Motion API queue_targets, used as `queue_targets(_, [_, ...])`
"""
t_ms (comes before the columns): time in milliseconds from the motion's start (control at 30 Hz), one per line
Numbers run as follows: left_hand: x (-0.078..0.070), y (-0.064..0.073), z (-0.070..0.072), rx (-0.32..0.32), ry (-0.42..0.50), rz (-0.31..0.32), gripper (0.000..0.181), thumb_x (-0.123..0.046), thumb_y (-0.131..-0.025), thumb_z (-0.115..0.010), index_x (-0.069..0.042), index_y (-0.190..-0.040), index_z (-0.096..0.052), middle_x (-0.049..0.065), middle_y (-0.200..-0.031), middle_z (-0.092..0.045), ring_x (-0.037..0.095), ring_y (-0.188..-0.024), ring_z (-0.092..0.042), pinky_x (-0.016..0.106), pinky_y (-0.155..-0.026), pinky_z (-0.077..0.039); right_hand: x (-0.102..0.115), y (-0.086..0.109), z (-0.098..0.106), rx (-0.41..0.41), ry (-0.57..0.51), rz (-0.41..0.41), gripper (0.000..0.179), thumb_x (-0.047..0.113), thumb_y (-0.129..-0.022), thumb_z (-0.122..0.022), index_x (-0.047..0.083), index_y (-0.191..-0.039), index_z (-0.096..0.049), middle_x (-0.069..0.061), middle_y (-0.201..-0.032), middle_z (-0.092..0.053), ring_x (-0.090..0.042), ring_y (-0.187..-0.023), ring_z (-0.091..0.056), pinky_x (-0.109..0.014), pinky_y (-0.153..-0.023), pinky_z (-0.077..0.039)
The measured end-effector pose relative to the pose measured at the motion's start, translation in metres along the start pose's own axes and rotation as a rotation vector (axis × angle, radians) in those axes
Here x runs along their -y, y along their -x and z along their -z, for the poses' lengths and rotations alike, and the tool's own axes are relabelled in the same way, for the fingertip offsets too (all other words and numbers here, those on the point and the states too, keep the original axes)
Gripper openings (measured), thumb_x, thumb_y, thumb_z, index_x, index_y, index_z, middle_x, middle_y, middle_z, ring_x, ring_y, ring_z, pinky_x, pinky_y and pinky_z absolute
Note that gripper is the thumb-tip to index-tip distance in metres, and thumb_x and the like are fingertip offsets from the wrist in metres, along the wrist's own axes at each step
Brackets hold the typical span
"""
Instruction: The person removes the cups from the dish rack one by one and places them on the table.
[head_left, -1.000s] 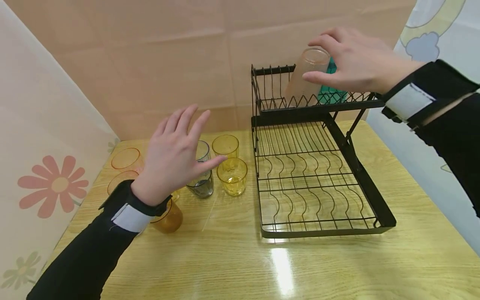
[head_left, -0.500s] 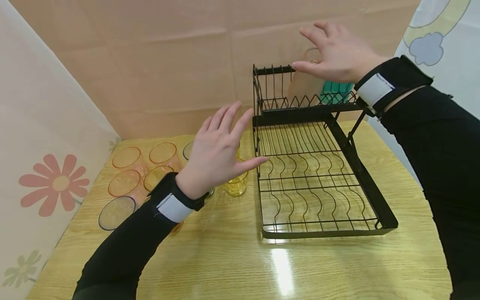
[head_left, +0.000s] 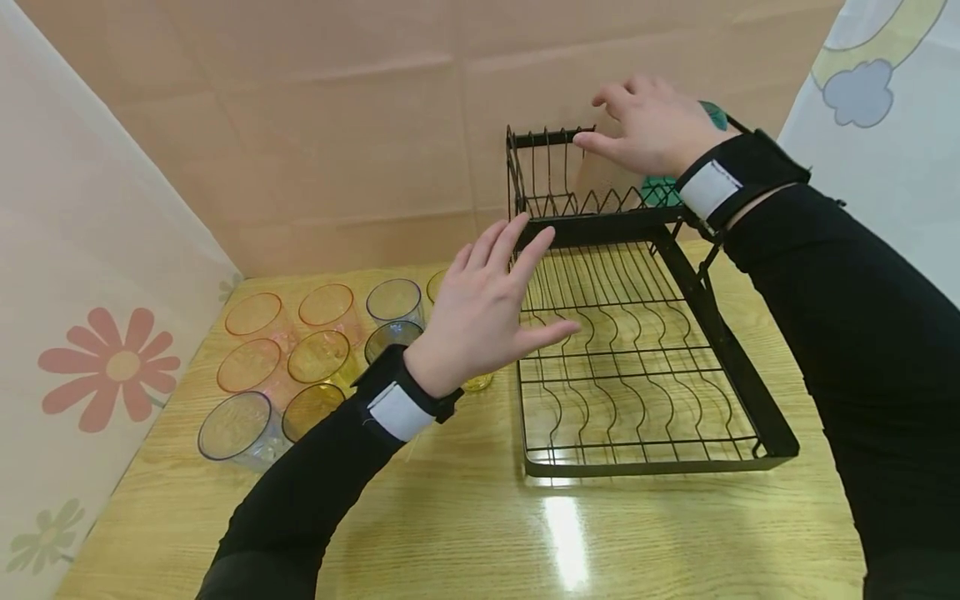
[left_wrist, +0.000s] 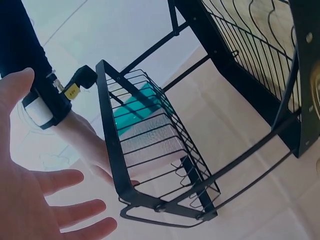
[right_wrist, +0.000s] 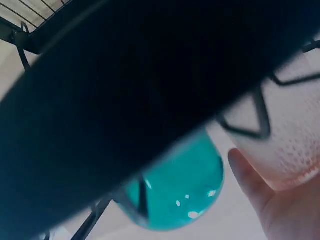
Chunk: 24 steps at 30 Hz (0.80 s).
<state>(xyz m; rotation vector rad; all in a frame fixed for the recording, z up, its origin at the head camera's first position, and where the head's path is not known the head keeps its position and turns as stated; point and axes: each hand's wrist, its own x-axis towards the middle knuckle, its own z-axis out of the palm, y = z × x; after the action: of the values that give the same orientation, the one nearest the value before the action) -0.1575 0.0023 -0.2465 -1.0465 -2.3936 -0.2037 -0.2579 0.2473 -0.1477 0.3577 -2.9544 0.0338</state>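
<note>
A two-tier black wire dish rack (head_left: 652, 468) stands on the table. On its upper tier, an upside-down pinkish clear glass (head_left: 603, 171) sits left of a teal glass (head_left: 660, 193). My right hand (head_left: 652, 125) is over the pinkish glass and hides its top, with thumb and fingers spread. In the right wrist view, the thumb lies beside that glass (right_wrist: 292, 130); a dark sleeve covers much of the teal glass (right_wrist: 185, 185). My left hand (head_left: 480, 317) is raised with spread fingers above the rack's left edge, holding nothing.
Several tinted glasses stand upright on the left of the table, among them a blue-rimmed glass (head_left: 236, 425), an amber glass (head_left: 313, 408) and a pink-rimmed glass (head_left: 253, 317). A yellow glass (head_left: 477, 382) is mostly hidden behind my left hand. Fabric walls (head_left: 322, 125) surround the table.
My left hand has moved right, from over the glasses to the rack's left edge. The right hand has shifted left, rising and then lowering over the pinkish glass.
</note>
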Motion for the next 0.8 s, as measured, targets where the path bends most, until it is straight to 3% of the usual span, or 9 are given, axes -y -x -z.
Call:
queue_targets(133, [-0.004,-0.003,-0.003,0.023,0.006,0.001,0.096,-0.082,-0.074,-0.029,-0.017,-0.145,-0.021,0.012,-0.148,-0.019,0.026,-0.134,-0.016,0.045,-0.100,-0.026,0.002,-0.003,-0.003,-0.058,0.059,0.018,0.066,0.057,-0.091,-0.034,0.003,-0.129,-0.037,-0.027,-0.125,-0.035,-0.045,-0.116,-0.032,-0.057,-0.091,-0.031])
queue_targets(367, [-0.012,-0.008,-0.009,0.060,-0.007,0.006,0.096,-0.082,-0.074,-0.026,-0.019,-0.146,-0.019,0.011,-0.148,-0.020,0.025,-0.134,-0.015,0.043,-0.100,-0.026,0.004,-0.006,-0.001,-0.086,0.103,0.029,0.059,0.055,-0.091,-0.039,0.003,-0.119,-0.041,-0.027,-0.115,-0.039,-0.043,-0.106,-0.036,-0.055,-0.085,-0.037])
queue_targets(467, [-0.014,-0.010,-0.010,0.079,-0.014,0.010,0.096,-0.083,-0.074,-0.024,-0.020,-0.146,-0.017,0.010,-0.149,-0.018,0.025,-0.135,-0.015,0.042,-0.101,-0.025,0.007,-0.005,0.008,-0.104,0.106,0.028,0.059,0.054,-0.091,-0.038,0.002,-0.120,-0.042,-0.027,-0.115,-0.039,-0.043,-0.103,-0.037,-0.055,-0.081,-0.039])
queue_targets(800, [-0.024,-0.016,-0.007,0.113,-0.036,0.017,0.096,-0.083,-0.074,-0.021,-0.022,-0.147,-0.011,0.008,-0.150,-0.013,0.024,-0.135,-0.012,0.043,-0.102,-0.023,0.015,0.005,0.041,-0.231,0.111,0.043,0.048,0.041,-0.094,-0.041,-0.001,-0.118,-0.043,-0.026,-0.112,-0.040,-0.041,-0.099,-0.036,-0.051,-0.087,-0.038])
